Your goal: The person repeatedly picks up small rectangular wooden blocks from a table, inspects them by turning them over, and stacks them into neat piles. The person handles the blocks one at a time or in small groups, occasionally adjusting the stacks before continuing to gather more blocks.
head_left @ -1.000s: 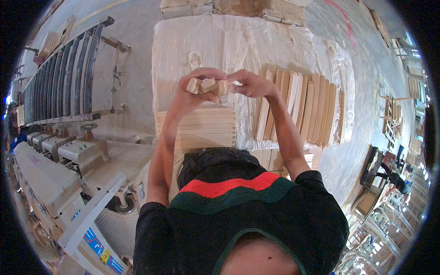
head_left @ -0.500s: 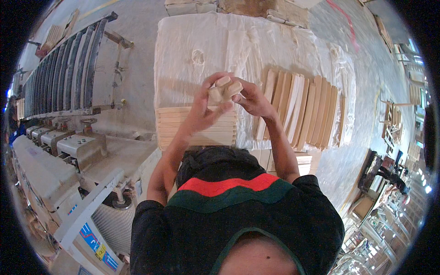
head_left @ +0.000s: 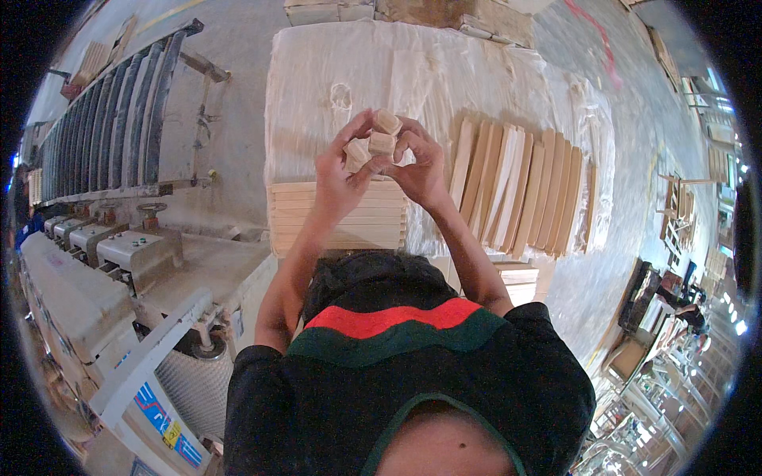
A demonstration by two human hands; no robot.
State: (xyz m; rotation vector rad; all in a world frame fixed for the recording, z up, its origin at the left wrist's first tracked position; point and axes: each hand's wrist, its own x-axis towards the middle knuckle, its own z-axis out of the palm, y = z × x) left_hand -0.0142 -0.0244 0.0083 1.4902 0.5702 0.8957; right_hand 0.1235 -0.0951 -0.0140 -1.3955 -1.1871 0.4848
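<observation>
Both hands grip a small bundle of pale wooden strips (head_left: 382, 144) above the plastic-covered stack (head_left: 309, 103). Their squared, round-edged ends face up toward me, spread slightly apart, and their lengths below are hidden. My left hand (head_left: 343, 176) wraps the bundle's left side, thumb across the near side. On the right side, my right hand (head_left: 421, 165) is closed with curled fingers against the strips. Nearer my body lies a tidy layer of light wooden strips (head_left: 337, 214), side by side. To the right, a row of browner wooden strips (head_left: 516, 186) lies on the plastic.
A roller conveyor (head_left: 111, 119) stands at far left, with a grey machine (head_left: 87, 293) nearer on that side. Wrapped stacks (head_left: 444, 12) sit beyond the plastic. Another person (head_left: 690, 313) is at far right among equipment. More boards (head_left: 520, 278) show by my right forearm.
Both hands have moved slightly away from me and left with the strips. The strip ends have turned and now sit in a different arrangement, with my fingers shifted around them.
</observation>
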